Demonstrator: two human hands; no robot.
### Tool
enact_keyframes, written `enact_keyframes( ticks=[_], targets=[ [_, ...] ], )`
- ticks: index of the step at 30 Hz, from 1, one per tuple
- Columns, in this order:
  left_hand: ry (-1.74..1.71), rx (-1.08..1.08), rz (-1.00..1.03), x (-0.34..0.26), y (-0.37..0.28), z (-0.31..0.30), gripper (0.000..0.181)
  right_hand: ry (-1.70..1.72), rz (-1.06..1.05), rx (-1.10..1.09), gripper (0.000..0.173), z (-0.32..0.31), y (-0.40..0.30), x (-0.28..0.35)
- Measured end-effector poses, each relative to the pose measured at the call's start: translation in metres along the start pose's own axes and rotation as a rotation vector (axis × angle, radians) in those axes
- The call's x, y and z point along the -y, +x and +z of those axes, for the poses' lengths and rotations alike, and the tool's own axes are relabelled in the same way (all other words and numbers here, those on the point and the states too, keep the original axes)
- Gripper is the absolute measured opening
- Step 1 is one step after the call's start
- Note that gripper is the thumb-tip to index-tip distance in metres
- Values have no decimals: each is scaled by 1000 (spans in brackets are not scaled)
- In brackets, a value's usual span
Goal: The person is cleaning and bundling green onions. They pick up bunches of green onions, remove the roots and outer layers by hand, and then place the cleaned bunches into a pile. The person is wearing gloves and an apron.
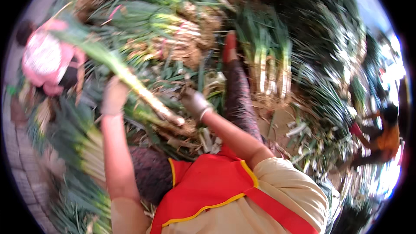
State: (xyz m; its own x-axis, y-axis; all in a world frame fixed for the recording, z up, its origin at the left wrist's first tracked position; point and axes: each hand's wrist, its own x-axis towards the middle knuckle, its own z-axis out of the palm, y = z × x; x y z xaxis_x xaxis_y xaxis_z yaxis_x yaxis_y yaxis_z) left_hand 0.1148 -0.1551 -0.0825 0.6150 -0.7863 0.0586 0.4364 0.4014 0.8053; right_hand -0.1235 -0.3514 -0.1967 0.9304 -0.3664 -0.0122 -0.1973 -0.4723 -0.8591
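Observation:
My left hand (115, 96), in a pale glove, is closed around a large leek or Chinese green onion (138, 87). Its green leaves point to the upper left and its white root end lies towards the middle. To the right of that white end is my right hand (194, 102), also gloved, with its fingers bent; blur hides whether it grips anything. Beneath both hands lie loose leaves and peeled scraps (208, 139). A red apron with yellow edging (208, 182) covers my lap.
Tied onion bundles (178, 35) lie ahead, and others (268, 71) right of my outstretched leg. A stack of onions (94, 152) is at the left. A person in pink (48, 58) bends at the far left; another in orange (386, 139) is at the far right.

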Motion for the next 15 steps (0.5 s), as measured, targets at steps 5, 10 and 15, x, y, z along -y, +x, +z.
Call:
enact_keyframes(
  ticks=[5, 10, 15],
  targets=[
    [212, -216, 42, 29, -2, 73, 35, 106, -582, -383, 47, -17, 55, 145],
    [104, -221, 106, 16, -3, 48, 41, 107, -282, -255, 27, 10, 58, 165],
    [-50, -352, 231, -23, -1, 18, 20, 208, 19, 69, 29, 53, 9, 87]
  ],
)
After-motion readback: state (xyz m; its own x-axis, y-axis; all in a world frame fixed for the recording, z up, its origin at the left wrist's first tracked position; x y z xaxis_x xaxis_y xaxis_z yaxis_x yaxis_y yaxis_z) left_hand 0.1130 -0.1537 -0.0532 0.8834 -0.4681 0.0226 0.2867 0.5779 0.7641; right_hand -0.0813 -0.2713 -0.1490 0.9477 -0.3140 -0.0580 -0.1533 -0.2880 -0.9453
